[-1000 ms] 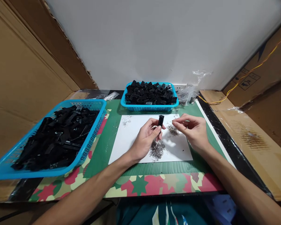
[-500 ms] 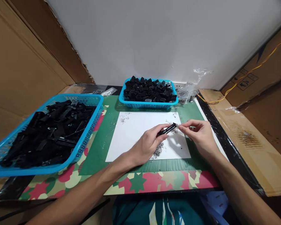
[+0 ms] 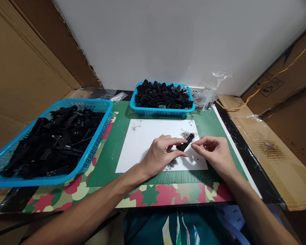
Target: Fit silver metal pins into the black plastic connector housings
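Left hand (image 3: 160,154): is closing thumb and forefinger on the near end of a slim black plastic part (image 3: 185,143), with the other fingers curling loosely underneath.
Right hand (image 3: 214,154): is hovering just beside the left, its thumb and forefinger drawing into a narrow pinch close to the part's far end; whether anything is sitting between them is too small to tell.
Black plastic part: is pointing up and away from the left hand's grip, tilting toward the right hand, just above the paper between both hands.
White sheet (image 3: 145,143): is lying flat under both hands.
Metal bits (image 3: 186,133): are lying in a loose heap just beyond the fingertips; more are showing from under the left palm.
Small blue basket (image 3: 163,111): is sitting straight ahead of the hands, beyond the sheet, brimming with chunky black pieces.
Large blue basket (image 3: 98,134): is standing well off to the left of the left hand, holding long black parts.
Green mat (image 3: 116,149): is spreading out under the sheet on every side of the hands.
Clear plastic bag (image 3: 206,97): is crumpling beyond the right hand, beside the small basket.
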The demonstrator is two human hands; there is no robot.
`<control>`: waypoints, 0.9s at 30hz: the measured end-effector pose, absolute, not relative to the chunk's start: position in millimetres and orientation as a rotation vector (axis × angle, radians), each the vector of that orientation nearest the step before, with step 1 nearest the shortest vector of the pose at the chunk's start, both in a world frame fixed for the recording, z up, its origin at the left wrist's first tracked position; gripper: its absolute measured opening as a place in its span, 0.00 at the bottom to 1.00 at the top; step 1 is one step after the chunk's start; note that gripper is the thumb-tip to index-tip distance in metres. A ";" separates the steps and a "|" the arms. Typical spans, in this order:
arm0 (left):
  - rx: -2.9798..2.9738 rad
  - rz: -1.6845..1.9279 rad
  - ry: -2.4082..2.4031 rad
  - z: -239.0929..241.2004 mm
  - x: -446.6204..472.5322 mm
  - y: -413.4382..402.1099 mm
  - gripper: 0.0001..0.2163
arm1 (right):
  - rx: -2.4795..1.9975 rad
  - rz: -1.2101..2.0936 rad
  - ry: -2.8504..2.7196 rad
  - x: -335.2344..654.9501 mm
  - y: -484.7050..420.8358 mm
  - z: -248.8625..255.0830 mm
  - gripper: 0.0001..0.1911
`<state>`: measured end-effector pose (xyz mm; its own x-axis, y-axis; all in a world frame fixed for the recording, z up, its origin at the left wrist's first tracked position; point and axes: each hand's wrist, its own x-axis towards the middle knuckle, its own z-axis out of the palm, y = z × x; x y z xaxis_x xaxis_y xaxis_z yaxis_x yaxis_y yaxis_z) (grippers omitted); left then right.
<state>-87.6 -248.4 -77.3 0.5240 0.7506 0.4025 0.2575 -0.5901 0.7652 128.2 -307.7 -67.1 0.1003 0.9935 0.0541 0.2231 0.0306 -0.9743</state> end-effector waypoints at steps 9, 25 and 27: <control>1.960 1.173 0.675 -78.0 -88.6 -253.9 0.20 | -1.040 0.403 -1.789 117.0 -315.3 -67.9 0.07; 2.139 1.208 0.575 -76.3 -93.7 -251.9 0.21 | -0.949 0.449 -1.804 118.0 -315.6 -69.0 0.07; 2.157 1.229 0.551 -76.5 -94.2 -252.2 0.20 | -0.943 0.458 -1.792 118.0 -316.2 -70.5 0.08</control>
